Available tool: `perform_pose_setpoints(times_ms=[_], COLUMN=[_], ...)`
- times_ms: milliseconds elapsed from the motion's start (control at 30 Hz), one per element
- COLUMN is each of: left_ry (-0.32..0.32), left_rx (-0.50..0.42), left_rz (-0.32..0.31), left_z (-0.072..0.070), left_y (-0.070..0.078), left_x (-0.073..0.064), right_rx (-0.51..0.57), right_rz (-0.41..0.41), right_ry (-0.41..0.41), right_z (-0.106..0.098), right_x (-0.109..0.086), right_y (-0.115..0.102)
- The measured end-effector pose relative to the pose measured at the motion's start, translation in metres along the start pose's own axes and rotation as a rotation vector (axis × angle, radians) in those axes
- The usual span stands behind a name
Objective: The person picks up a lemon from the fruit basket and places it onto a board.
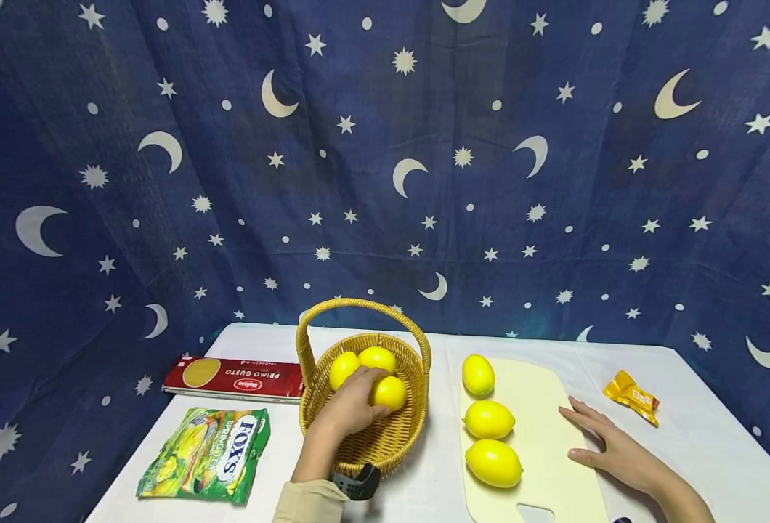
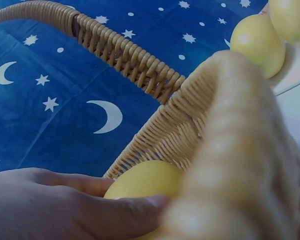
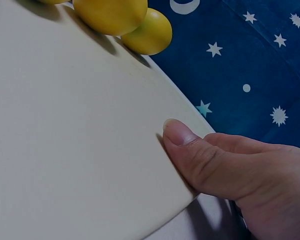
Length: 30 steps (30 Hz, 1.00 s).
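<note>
Wicker basket [image 1: 385,441], on white table [image 1: 434,494]; contents, three lemons [image 1: 378,359]. Left hand [image 1: 351,405]: grip closed around the nearest lemon [image 1: 391,393], inside the basket. Cutting board [image 1: 548,407], right of basket; three further lemons [image 1: 489,420] in a row along its left side. Right hand [image 1: 617,450]: grip loose, fingers extended, at the board's right edge.

Left hand [image 1: 351,408] extends forward, back up, fingers and thumb curled in grip, left forearm [image 1: 315,459] angled ahead. Right hand [image 1: 610,447] rests palm down, fingers outstretched, thumb apart, right forearm [image 1: 681,495] slanting inward.
</note>
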<state>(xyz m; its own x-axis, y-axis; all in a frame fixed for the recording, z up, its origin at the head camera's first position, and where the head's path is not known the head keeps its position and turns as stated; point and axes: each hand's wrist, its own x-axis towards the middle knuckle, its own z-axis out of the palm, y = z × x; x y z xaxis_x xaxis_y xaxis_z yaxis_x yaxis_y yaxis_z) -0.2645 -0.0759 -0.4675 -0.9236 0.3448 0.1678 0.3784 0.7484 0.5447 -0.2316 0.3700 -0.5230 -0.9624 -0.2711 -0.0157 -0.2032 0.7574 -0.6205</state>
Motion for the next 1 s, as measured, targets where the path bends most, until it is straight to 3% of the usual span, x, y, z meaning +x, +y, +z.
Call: perform_pose_setpoints(times_ms=[467, 1000], left_ry=[0.035, 0.052], left_rx=[-0.004, 0.032], left_rz=[-0.014, -0.008], left_z=[-0.002, -0.029], left_y=[0.001, 0.010], left_x=[0.001, -0.005], right_rx=[0.017, -0.004], right_rz=[-0.008, -0.005], right_ry=[0.009, 0.006], right_z=[0.001, 0.000], right_x=[-0.001, 0.000], right_y=[0.001, -0.001])
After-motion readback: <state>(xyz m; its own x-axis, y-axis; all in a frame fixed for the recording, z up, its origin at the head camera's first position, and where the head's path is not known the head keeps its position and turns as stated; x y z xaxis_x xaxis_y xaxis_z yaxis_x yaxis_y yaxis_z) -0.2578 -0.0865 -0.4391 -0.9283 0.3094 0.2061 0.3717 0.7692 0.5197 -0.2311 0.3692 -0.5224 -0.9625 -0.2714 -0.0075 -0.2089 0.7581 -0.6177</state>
